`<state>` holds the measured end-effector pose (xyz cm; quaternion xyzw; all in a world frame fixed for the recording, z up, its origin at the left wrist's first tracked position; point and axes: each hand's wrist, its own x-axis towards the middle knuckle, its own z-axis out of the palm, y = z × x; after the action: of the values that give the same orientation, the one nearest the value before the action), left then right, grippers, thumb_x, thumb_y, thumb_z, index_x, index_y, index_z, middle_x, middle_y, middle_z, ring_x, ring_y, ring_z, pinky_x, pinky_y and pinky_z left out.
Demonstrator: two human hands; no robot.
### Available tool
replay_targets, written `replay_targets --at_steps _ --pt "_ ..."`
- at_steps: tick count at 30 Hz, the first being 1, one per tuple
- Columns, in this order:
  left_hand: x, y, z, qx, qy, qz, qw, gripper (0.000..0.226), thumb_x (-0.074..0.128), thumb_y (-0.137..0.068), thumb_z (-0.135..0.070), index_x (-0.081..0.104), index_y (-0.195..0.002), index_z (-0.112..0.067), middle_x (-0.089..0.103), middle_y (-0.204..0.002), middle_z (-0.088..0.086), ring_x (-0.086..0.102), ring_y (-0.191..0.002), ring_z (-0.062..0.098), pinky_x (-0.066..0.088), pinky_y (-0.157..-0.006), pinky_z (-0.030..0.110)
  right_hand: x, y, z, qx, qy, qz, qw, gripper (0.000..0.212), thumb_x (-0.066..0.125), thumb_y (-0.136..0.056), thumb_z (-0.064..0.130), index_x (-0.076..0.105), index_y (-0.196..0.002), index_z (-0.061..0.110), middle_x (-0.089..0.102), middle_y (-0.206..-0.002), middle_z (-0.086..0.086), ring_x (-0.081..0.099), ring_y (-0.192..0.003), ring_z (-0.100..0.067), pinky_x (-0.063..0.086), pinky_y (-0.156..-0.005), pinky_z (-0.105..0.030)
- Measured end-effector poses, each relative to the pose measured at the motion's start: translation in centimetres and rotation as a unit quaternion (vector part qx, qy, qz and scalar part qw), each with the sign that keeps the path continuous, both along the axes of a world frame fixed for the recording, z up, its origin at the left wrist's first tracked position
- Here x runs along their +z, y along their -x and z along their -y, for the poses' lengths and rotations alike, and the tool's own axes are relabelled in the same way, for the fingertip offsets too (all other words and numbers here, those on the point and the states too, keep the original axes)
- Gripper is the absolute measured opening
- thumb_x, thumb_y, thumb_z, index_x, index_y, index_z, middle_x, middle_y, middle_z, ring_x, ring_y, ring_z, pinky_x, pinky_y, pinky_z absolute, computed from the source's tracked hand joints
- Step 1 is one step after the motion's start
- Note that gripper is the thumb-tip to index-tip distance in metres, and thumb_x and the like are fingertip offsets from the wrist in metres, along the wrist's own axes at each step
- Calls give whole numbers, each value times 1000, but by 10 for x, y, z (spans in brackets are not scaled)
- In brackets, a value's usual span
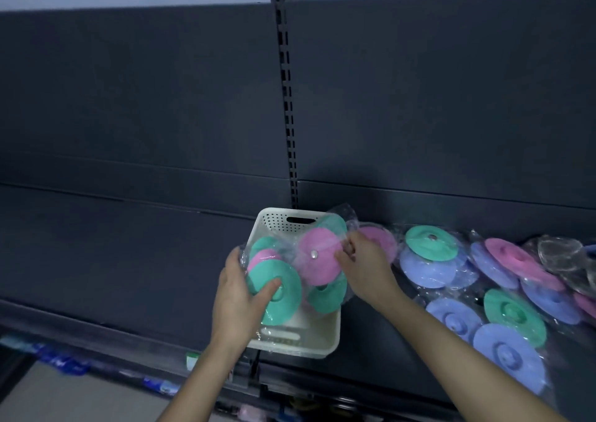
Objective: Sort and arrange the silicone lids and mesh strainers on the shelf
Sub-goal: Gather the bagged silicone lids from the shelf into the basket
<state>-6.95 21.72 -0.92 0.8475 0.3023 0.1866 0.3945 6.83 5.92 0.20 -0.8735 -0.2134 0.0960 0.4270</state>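
A white perforated basket (283, 221) stands on the dark shelf (129, 254), holding bagged silicone lids. My left hand (238, 295) grips a stack of green and pink lids (283, 292) at the basket's left side, thumb on the front green one. My right hand (364, 263) pinches the clear wrapping of a pink lid (317, 260) with a metal knob, held over the basket. A green lid (327, 295) shows below the pink one.
More bagged lids lie spread on the shelf to the right: green (430, 242), purple (508, 354), pink (516, 258) and clear ones (562, 250). A slotted upright (287, 99) divides the back panel. Packaged goods sit on a lower shelf (64, 360).
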Motion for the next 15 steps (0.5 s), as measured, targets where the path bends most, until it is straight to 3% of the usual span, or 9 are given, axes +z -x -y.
replay_targets --at_steps 3,4,6,8,10,12,15 --pt "-5 -7 6 45 38 45 997 85 75 -79 -22 24 -146 -10 38 -144 8 39 -127 17 29 -96 21 4 -2 -10 6 -5 26 1000 22 56 -92 8 43 -76 16 45 -64 1 41 -56 -11 31 -48 -17" --pt "-5 -10 9 61 46 45 996 85 72 -81 -23 20 -147 -10 36 -145 11 37 -130 21 28 -97 21 5 -2 -13 10 -16 23 1000 12 56 -91 6 49 -88 15 47 -66 1 44 -58 -13 36 -52 -21" --pt "-5 -13 15 72 29 -1 997 87 67 -85 -33 12 -149 -12 32 -141 16 34 -128 29 33 -93 28 6 -3 -17 20 -10 22 1000 33 53 -91 3 47 -122 13 53 -71 -1 51 -62 -16 45 -58 -31" --pt "-10 -16 20 67 -64 -81 992 89 62 -85 -44 9 -149 -13 28 -142 17 29 -129 33 37 -94 40 2 -6 -19 40 49 46 997 44 49 -90 1 41 -132 8 55 -75 -3 52 -64 -18 42 -53 -27" --pt "-13 -18 19 47 -179 -109 977 92 61 -83 -48 10 -149 -10 23 -150 17 21 -138 36 29 -108 47 -1 -7 -19 38 119 83 989 36 49 -89 4 47 -125 2 57 -86 -8 51 -70 -19 35 -53 -23" --pt "-14 -20 12 -12 -226 -136 965 87 53 -86 -51 7 -151 -16 12 -158 11 4 -145 36 11 -116 49 -5 -7 -17 31 170 127 977 41 51 -89 11 46 -128 3 54 -106 -15 50 -86 -23 38 -67 -26" --pt "-25 -18 1 -114 -275 -198 934 78 11 -82 -64 9 -151 -28 -4 -160 5 -17 -144 35 -7 -116 46 -11 -5 -15 37 158 147 976 62 51 -90 16 26 -146 7 32 -140 -21 42 -120 -32 40 -100 -34"
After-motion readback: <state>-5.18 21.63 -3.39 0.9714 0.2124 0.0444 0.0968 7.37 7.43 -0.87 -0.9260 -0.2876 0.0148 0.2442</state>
